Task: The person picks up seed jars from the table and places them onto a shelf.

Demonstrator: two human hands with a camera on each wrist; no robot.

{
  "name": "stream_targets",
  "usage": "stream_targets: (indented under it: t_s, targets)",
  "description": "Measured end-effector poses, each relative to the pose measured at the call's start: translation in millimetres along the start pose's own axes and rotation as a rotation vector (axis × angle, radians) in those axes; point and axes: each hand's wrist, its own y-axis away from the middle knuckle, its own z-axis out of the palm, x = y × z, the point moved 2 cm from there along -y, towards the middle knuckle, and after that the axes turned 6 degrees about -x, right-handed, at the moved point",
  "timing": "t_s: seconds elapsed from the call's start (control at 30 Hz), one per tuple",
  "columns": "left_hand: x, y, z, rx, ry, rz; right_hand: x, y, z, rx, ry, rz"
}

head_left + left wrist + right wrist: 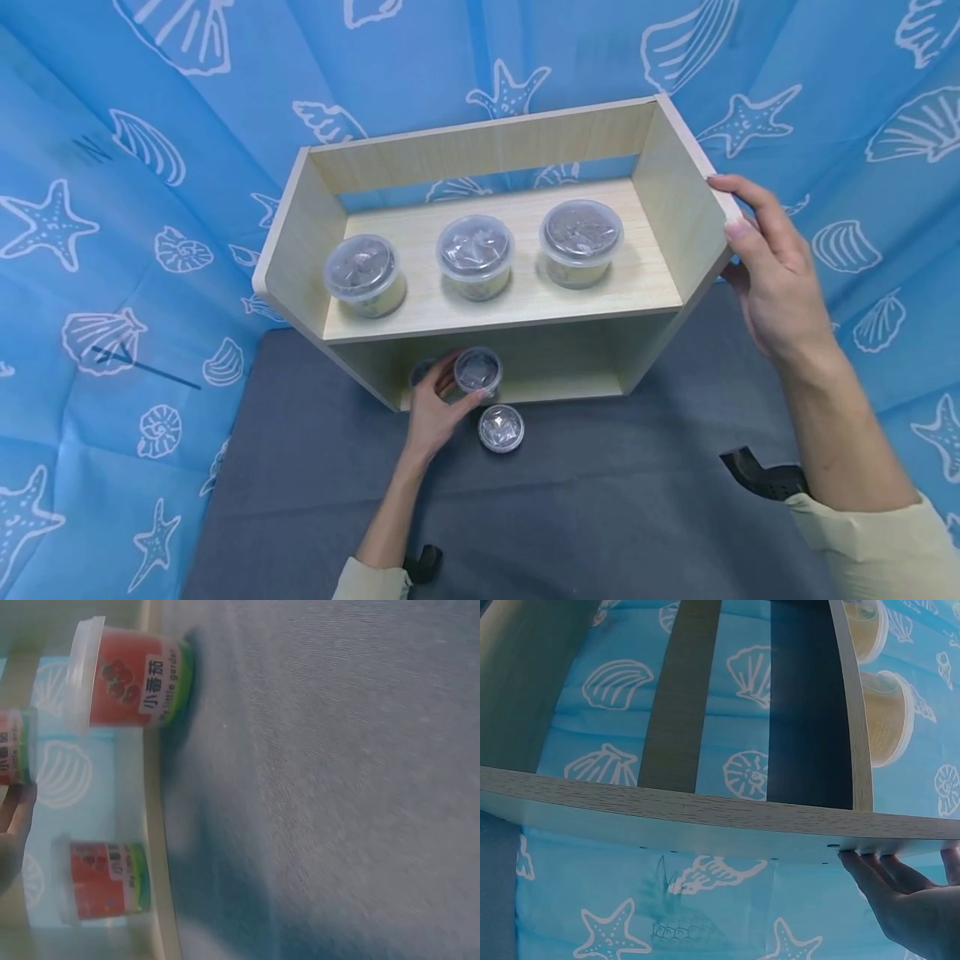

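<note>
My left hand (437, 417) reaches into the lower level of a pale wooden two-tier shelf (517, 133). It grips a small lidded plastic cup (478, 371) with a red tomato label, fingers behind it and thumb at the front. In the left wrist view that gripped cup (15, 746) shows at the left edge. Partly hidden behind the hand is a second cup (109, 879), inside the lower level. A third cup (501, 428) stands on the dark cloth before the shelf. My right hand (780, 275) holds the front edge of the shelf's right side panel, thumb in front.
Three lidded cups stand in a row on the upper level: a left cup (365, 275), a middle cup (476, 257) and a right cup (581, 242). Blue curtains (187, 183) with white shell prints surround the dark cloth-covered table (600, 500).
</note>
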Motion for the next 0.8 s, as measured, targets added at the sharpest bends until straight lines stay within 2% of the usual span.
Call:
stream_targets:
  t_s: [0.3,0.57,0.8]
  targets:
    - [-5.6,-13.6,14.4,-0.032,0.024,0.036,1,0,-1,0.002,0.015,0.001]
    - [-9.7,-18.4,28.1,-0.034,-0.011,0.029,1,0,0,0.004,0.018,-0.008]
    - [-17.6,-19.2,34.8,-0.067,-0.042,-0.008,2,0,0,0.006,0.016,-0.018]
